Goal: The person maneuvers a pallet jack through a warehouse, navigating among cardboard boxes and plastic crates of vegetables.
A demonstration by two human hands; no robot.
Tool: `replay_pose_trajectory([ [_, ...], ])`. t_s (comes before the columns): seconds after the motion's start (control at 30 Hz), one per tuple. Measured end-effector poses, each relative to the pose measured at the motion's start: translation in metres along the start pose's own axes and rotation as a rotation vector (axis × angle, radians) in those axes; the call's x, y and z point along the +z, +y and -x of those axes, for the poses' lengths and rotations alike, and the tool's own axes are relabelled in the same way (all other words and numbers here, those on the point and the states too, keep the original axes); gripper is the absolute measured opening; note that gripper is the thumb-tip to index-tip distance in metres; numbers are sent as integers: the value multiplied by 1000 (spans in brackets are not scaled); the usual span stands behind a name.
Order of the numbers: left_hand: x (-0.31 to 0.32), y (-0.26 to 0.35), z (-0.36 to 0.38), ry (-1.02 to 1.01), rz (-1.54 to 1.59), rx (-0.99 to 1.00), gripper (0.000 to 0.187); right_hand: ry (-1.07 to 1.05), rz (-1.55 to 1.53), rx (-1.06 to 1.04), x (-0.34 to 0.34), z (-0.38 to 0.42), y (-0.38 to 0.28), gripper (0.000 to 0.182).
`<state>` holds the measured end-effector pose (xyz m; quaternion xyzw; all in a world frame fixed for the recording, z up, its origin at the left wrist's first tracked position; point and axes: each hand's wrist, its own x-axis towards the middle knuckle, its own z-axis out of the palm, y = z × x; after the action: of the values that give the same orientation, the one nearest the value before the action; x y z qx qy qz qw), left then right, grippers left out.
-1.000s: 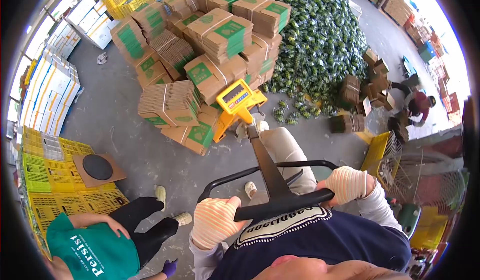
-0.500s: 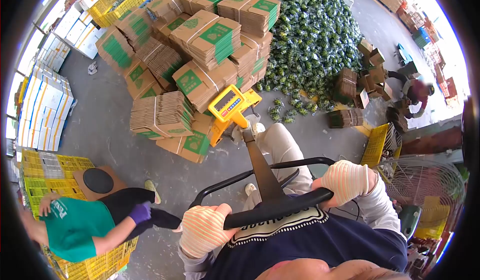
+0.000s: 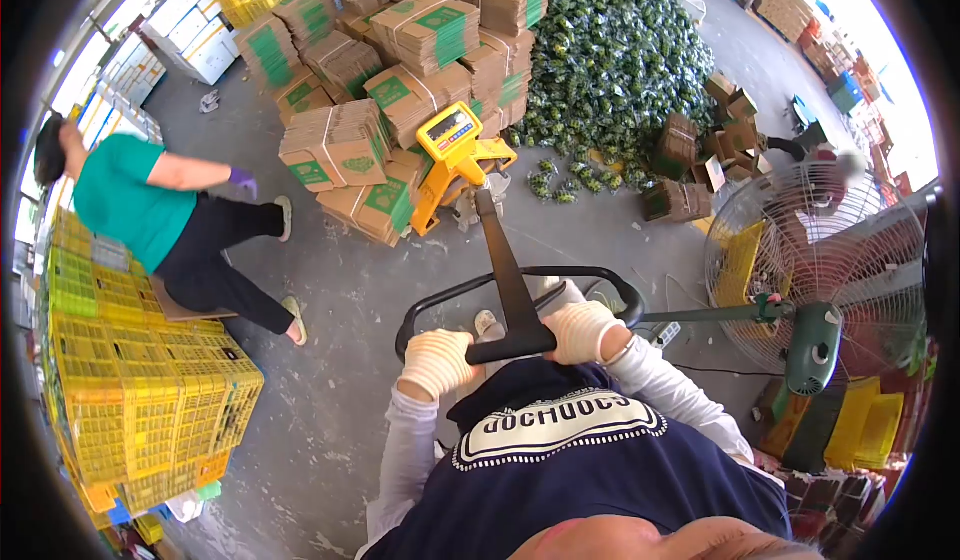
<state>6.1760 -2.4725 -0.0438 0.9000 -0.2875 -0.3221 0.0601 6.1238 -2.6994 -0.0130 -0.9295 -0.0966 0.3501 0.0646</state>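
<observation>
Head view, left hand [image 3: 437,360], right hand [image 3: 581,331] gripping handle [image 3: 516,343]

Both arms bend in at the elbows, white sleeves drawn close to the chest. The left hand [image 3: 437,361] and right hand [image 3: 582,331], each in a striped knit glove, are clenched into tight fists, knuckles up, held level just ahead of the navy shirt.

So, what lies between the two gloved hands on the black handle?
In the head view, the black tiller bar of the yellow pallet jack meets the handle between the left hand and the right hand; nothing else is there.
</observation>
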Motion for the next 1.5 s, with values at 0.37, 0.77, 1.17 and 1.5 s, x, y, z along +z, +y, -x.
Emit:
replay_pose_trajectory([
  [0.37, 199, 96, 8, 120, 27, -82, 34, 170, 50, 89, 197, 55, 59, 27],
  [0.77, 49, 116, -4, 430, 60, -33, 30, 422, 17, -174, 38, 65, 120, 29],
  [1.17, -149, 5, -79, 698, 181, 148, 47, 1250, -258, -210, -139, -39, 191, 29],
  [1.5, -212, -75, -121, 847, 331, 216, 41, 181, -166, -302, -274, -81, 192, 30],
])
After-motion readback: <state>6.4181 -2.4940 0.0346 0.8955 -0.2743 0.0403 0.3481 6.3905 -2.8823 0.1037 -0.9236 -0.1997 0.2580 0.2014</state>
